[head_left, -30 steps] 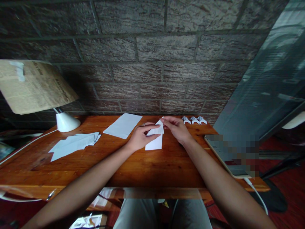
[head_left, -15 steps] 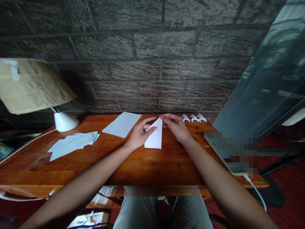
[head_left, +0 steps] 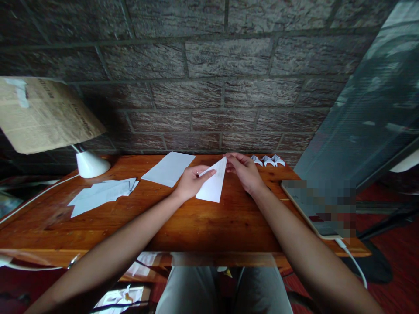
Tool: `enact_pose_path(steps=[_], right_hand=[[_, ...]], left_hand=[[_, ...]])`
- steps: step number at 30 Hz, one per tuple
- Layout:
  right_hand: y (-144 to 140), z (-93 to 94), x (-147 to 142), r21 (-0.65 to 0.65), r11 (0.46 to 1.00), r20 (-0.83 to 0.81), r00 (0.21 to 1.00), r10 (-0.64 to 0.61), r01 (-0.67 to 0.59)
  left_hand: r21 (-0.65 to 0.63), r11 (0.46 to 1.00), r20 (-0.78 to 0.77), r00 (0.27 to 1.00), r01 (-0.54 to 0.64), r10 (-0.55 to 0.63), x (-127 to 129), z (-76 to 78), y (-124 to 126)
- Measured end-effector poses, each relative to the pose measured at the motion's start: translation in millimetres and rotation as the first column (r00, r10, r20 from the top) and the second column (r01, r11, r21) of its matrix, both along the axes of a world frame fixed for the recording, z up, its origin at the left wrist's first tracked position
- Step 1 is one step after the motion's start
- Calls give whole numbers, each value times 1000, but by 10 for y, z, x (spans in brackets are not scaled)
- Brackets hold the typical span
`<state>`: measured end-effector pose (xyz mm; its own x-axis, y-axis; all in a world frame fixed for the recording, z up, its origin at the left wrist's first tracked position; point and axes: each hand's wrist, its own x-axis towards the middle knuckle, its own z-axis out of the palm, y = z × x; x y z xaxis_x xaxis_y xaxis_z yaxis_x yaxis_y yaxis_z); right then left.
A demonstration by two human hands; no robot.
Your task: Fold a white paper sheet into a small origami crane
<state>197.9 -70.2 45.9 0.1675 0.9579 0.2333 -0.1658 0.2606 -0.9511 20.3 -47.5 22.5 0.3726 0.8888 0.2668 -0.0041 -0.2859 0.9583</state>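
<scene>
Lying near the middle of the wooden bench (head_left: 209,226), a white folded paper (head_left: 212,185) is held between both hands. It has been folded to a point at its far end, and that tip is pinched by the fingers of the right hand (head_left: 244,172), which is closed narrowly on it. The left hand (head_left: 191,181) is laid against the left edge of the same paper, with its forefinger stretched along the slanting fold and the remaining fingers curled; a ring can be seen on one finger. The near end of the paper is rested on the bench.

A flat white sheet (head_left: 168,168) is placed just left of the hands, toward the brick wall (head_left: 209,87). Farther left, a loose pile of paper pieces (head_left: 101,194) is spread out, and behind it a white lamp base (head_left: 91,163) is set under a shade covered in newsprint (head_left: 42,115). Three small folded paper shapes (head_left: 268,160) are lined up in a row at the back of the bench, just right of the right hand. A flat device with a cable (head_left: 314,209) is seen at the right edge.
</scene>
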Motion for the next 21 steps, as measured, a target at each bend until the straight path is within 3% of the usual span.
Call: enact_pose_path(steps=[8, 12, 21], right_hand=[[36, -25, 27, 34, 997, 8, 998, -63, 62], [46, -23, 9, 43, 993, -14, 993, -113, 114], [58, -30, 13, 5, 990, -58, 989, -138, 139]], left_hand=[[0, 1000, 31, 1000, -3, 3, -1, -24, 33], [-32, 997, 52, 996, 71, -69, 11, -33, 45], [65, 992, -3, 995, 104, -104, -33, -32, 104]])
